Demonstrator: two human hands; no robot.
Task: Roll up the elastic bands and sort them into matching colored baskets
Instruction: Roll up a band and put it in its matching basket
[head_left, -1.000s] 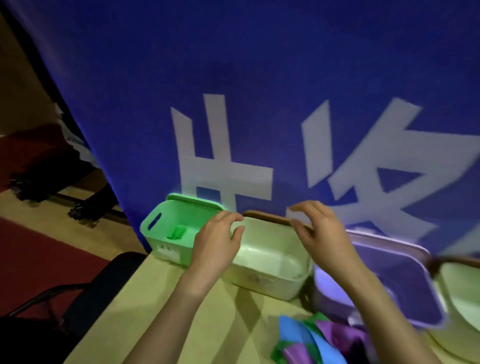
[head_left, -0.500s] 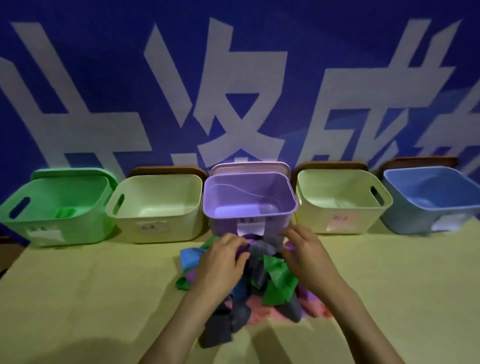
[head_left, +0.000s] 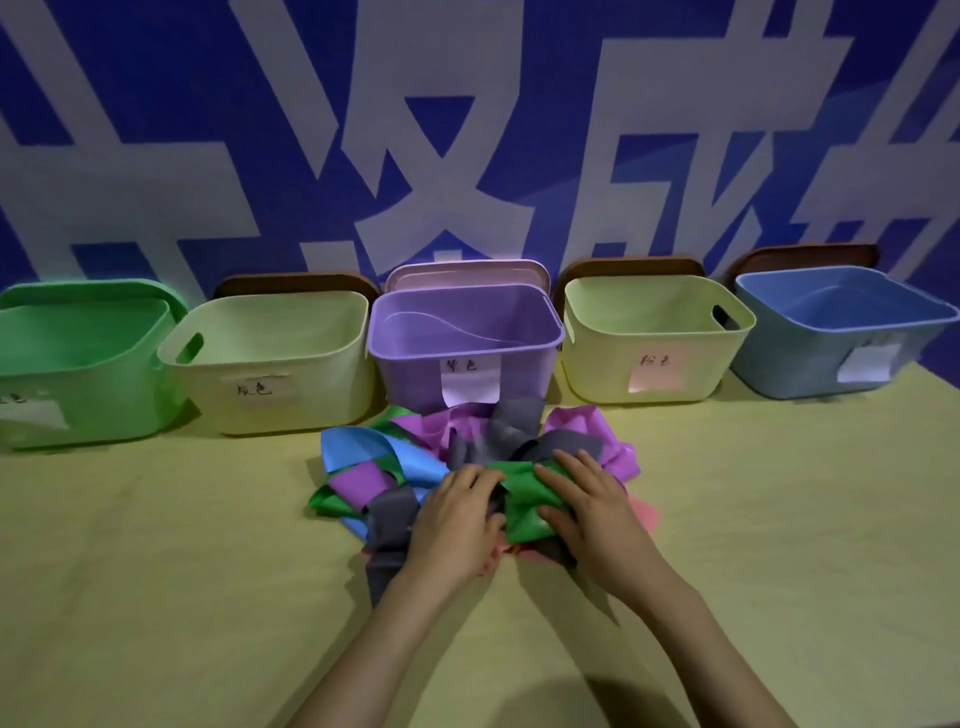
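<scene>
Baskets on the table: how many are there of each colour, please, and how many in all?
Green basket: 1
Pale yellow baskets: 2
Purple basket: 1
Blue basket: 1
Total: 5

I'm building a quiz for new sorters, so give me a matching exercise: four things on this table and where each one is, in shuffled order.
Things
1. green basket
2. purple basket
3. blue basket
4. green band

Places
A. far right of the row
B. touched by the left hand and right hand
C. far left of the row
D. middle of the row

Pairs: 1-C, 2-D, 3-A, 4-B
</scene>
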